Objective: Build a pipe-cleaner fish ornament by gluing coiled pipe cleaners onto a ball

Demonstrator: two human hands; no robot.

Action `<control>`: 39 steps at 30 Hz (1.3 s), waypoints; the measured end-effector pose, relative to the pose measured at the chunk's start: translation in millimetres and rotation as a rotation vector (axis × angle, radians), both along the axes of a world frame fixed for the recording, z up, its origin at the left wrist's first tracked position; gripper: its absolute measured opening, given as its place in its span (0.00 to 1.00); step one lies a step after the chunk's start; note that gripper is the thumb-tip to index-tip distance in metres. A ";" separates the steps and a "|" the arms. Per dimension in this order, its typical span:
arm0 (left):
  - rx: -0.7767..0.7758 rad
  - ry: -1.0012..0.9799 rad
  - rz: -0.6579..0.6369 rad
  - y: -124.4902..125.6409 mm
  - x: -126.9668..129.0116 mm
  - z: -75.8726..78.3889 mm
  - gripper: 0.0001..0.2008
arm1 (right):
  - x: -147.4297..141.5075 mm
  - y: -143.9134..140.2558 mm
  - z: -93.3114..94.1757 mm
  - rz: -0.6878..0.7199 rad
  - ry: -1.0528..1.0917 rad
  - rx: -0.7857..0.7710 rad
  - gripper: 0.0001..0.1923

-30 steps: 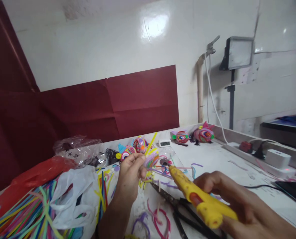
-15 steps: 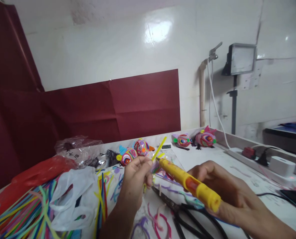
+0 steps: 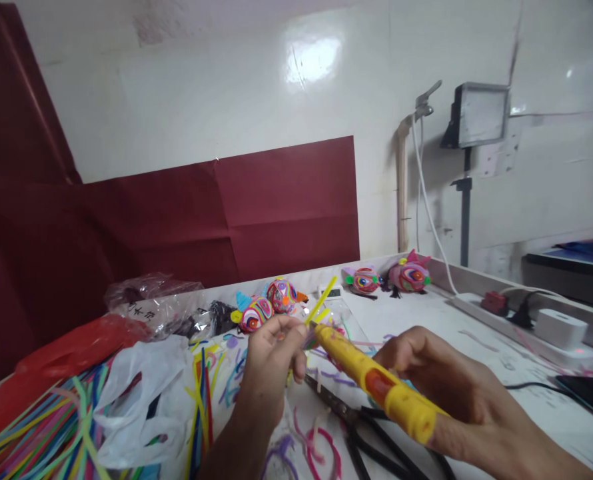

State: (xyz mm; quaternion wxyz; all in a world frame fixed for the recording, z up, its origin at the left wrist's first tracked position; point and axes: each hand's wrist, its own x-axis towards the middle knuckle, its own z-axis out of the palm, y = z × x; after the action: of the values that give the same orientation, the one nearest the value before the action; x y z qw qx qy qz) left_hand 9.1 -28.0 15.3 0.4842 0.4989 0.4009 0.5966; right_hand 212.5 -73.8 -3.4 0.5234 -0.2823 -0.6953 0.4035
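We have our left hand (image 3: 271, 363) up over the white table (image 3: 426, 320), fingers pinched narrow on a yellow pipe cleaner (image 3: 321, 301) whose free end pokes up and away from the fingertips; a small fuzzy bit sits in the same pinch, too blurred to tell apart. Our right hand (image 3: 436, 387) is wrapped around the yellow glue gun (image 3: 376, 383), fingers closed on its body, and the nozzle end meets the pipe cleaner right at the left fingertips. Under the glue gun lie black scissors (image 3: 361, 427), flat on the table. Beyond the left hand sit two pipe-cleaner fish (image 3: 269, 303), and further back two more fish (image 3: 391, 275) near the wall. Left of our left hand lies a white plastic bag (image 3: 141, 393) and a heap of loose coloured pipe cleaners (image 3: 36, 433).
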 end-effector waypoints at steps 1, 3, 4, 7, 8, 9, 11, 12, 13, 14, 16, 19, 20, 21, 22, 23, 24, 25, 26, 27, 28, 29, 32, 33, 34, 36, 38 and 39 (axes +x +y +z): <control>0.000 0.007 -0.002 0.3 0.0 -0.1 0.11 | 0.0 -0.3 -0.2 -0.009 -0.001 -0.002 0.12; 0.000 0.017 -0.004 0.6 0.0 -0.2 0.11 | 0.2 -0.9 -0.8 -0.015 -0.007 -0.015 0.12; 0.001 0.021 -0.005 0.7 0.0 -0.2 0.11 | 0.3 -1.1 -1.0 -0.012 -0.007 -0.022 0.12; 0.006 0.024 -0.009 0.7 0.1 -0.3 0.12 | 0.4 -1.7 -1.4 -0.008 -0.004 -0.027 0.13; 0.010 0.023 -0.009 0.7 0.1 -0.5 0.12 | 0.2 -1.9 -1.5 -0.007 -0.001 -0.021 0.14; 0.013 0.022 -0.007 0.7 0.1 -0.9 0.12 | -0.1 -2.0 -1.6 -0.006 0.002 -0.018 0.14; 0.014 0.020 -0.006 0.8 -0.1 -1.8 0.12 | -0.6 -2.3 -2.2 0.005 0.011 -0.022 0.14; 0.014 0.021 -0.007 0.9 -0.2 -2.4 0.12 | -0.9 -2.4 -2.6 0.014 0.017 -0.028 0.15; 0.015 0.024 -0.010 1.1 -0.4 -3.1 0.12 | -1.1 -2.3 -3.1 0.022 0.024 -0.037 0.15; 0.017 0.029 -0.014 1.3 -0.6 -3.6 0.12 | -1.3 -2.2 -3.4 0.027 0.030 -0.045 0.15; 0.022 0.038 -0.017 1.9 -0.8 -4.4 0.11 | -1.2 -2.0 -3.9 0.031 0.034 -0.052 0.15; 0.019 0.043 -0.016 2.6 -0.4 -4.1 0.11 | -0.1 -1.7 -3.6 0.026 0.039 -0.043 0.15; 0.015 0.045 -0.014 2.7 -0.1 -3.7 0.11 | 0.5 -1.6 -3.3 0.028 0.039 -0.043 0.16; 0.012 0.045 -0.013 2.7 0.2 -3.1 0.11 | 1.2 -1.6 -2.9 0.029 0.036 -0.046 0.16; 0.009 0.045 -0.011 2.5 0.4 -2.6 0.11 | 1.9 -1.5 -2.6 0.027 0.035 -0.050 0.16; 0.006 0.045 -0.010 2.3 0.6 -2.2 0.12 | 2.4 -1.4 -2.3 0.025 0.033 -0.049 0.16; 0.004 0.043 -0.008 2.0 0.7 -2.0 0.12 | 2.8 -1.2 -2.2 0.019 0.033 -0.043 0.17; 0.002 0.042 -0.007 1.8 0.7 -2.0 0.12 | 3.0 -1.1 -2.2 0.015 0.035 -0.036 0.17; 0.002 0.043 -0.007 1.6 0.5 -2.3 0.12 | 2.9 -1.1 -2.5 0.012 0.039 -0.031 0.18; 0.004 0.046 -0.008 1.5 0.3 -2.9 0.12 | 2.6 -1.1 -2.9 0.015 0.045 -0.027 0.18; 0.007 0.049 -0.009 1.6 0.1 -3.6 0.11 | 2.1 -1.2 -3.5 0.022 0.052 -0.030 0.17; 0.010 0.053 -0.011 1.7 -0.2 -4.5 0.11 | 1.6 -1.4 -4.2 0.026 0.061 -0.038 0.17; 0.020 0.061 -0.017 2.3 -0.7 -6.6 0.11 | 0.5 -2.6 -6.1 0.047 0.078 -0.052 0.17; 0.020 0.062 -0.016 2.4 -0.6 -6.8 0.11 | 0.4 -3.1 -6.5 0.053 0.077 -0.052 0.17; 0.019 0.062 -0.013 2.5 -0.4 -6.7 0.11 | 0.5 -3.5 -6.8 0.058 0.075 -0.050 0.17; 0.017 0.062 -0.006 2.3 0.3 -5.8 0.11 | 0.8 -4.0 -7.1 0.068 0.069 -0.049 0.17; 0.015 0.065 0.000 1.9 0.9 -4.9 0.11 | 1.0 -3.9 -7.3 0.072 0.069 -0.058 0.16; 0.017 0.068 0.000 1.7 1.1 -4.6 0.11 | 1.0 -3.7 -7.3 0.076 0.068 -0.062 0.16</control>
State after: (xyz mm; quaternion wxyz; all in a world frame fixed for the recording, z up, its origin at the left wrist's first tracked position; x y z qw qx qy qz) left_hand 10.2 -26.3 10.7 0.4660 0.5229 0.4123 0.5826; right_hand 213.4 -77.5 -10.7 0.5222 -0.2579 -0.6746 0.4535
